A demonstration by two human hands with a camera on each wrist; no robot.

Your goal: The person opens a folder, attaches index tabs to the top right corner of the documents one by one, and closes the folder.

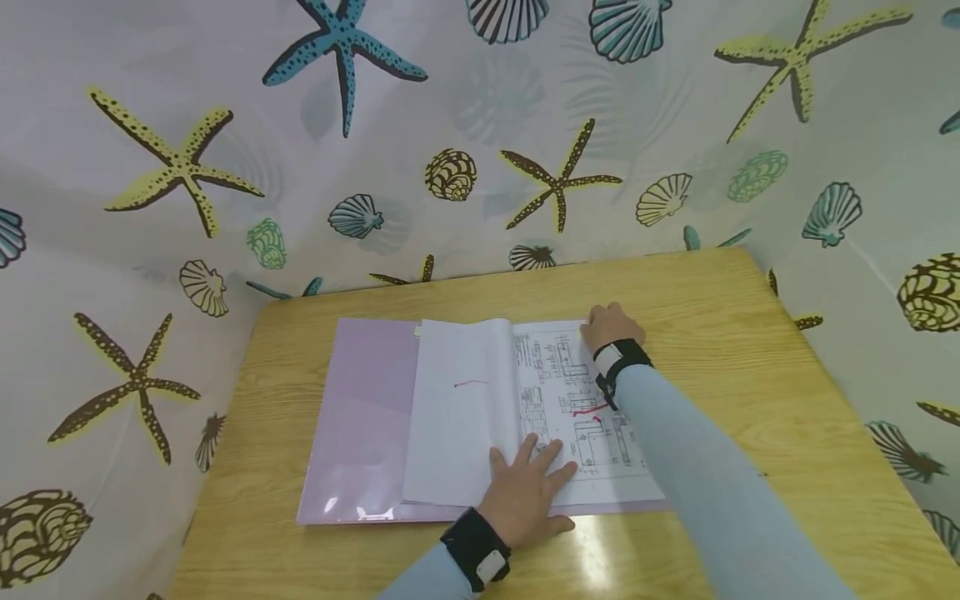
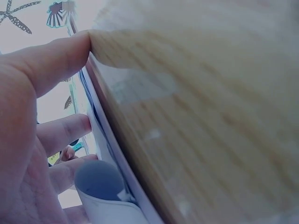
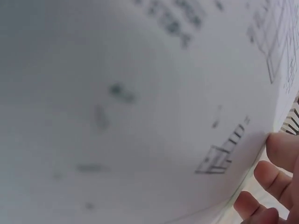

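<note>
centrally in the head view, an open lilac folder lies on the wooden table, its printed drawing sheet facing up. the left hand rests flat with fingers spread at the sheet's lower edge. toward the upper right of the sheet, the right hand touches the top corner, fingertips side by side along the paper's edge; whether they pinch it i cannot tell.

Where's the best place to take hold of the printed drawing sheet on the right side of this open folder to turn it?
Probably its far right corner, from the right. The right hand already sits there, fingers at the drawing sheet edge, which is free. The left hand lies flat near the fold, so that side is pinned.
</note>
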